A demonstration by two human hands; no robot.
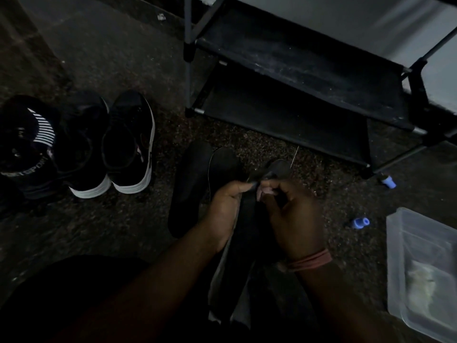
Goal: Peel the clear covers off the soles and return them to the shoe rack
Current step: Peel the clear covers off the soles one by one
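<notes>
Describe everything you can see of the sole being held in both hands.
The sole is a dark, flat, thin insole, seemingly foam. It runs lengthwise away from the person, toe end curling up by the fingers. The left hand grips its left edge; the right hand pinches at the toe end. A pale film-like edge shows along its left side and near end. Two more soles lie on the floor beside it.

Dim speckled floor [103,231] carrying a black shoe rack [309,78], three dark shoes [81,144] side by side, two flat insoles [195,184], two blue caps [360,222], a clear tray [425,268].
</notes>
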